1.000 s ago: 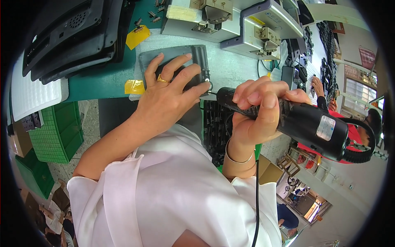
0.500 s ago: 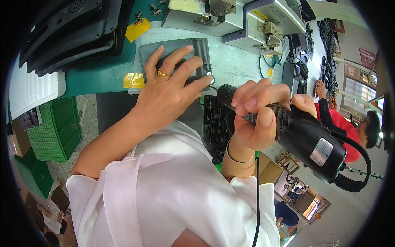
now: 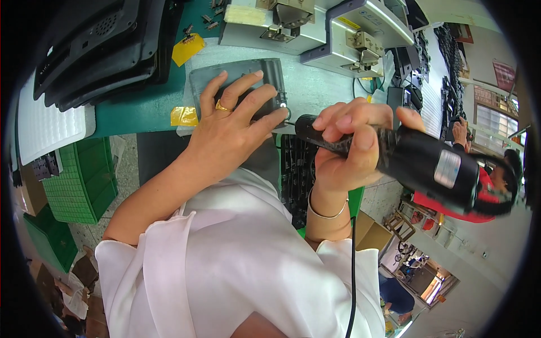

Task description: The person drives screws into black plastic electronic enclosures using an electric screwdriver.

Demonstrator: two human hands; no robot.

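Observation:
My left hand [image 3: 231, 121] lies with fingers spread over a flat dark grey plastic panel [image 3: 265, 70] on the work table. Its thumb is at the panel's right edge, near a small round shiny fitting. My right hand [image 3: 352, 141] is wrapped round a black electric screwdriver [image 3: 428, 163], held nearly level. The tool's thin bit points left and reaches close to the panel's right edge beside my left thumb; whether it touches there I cannot tell. A coiled cord leaves the tool's rear end, blurred by motion.
Stacked black plastic covers [image 3: 107, 50] stand at the far left beside a white foam tray [image 3: 51, 127]. Metal-fronted machines [image 3: 349, 42] line the back. Yellow tape [image 3: 184, 116] sticks by the panel. Green crates [image 3: 81, 180] are below left. Another person in red [image 3: 451, 211] is at the right.
The screwdriver's rear end has swung up and to the right, bringing the tool closer to level. My left hand stays on the panel. The view has shifted slightly.

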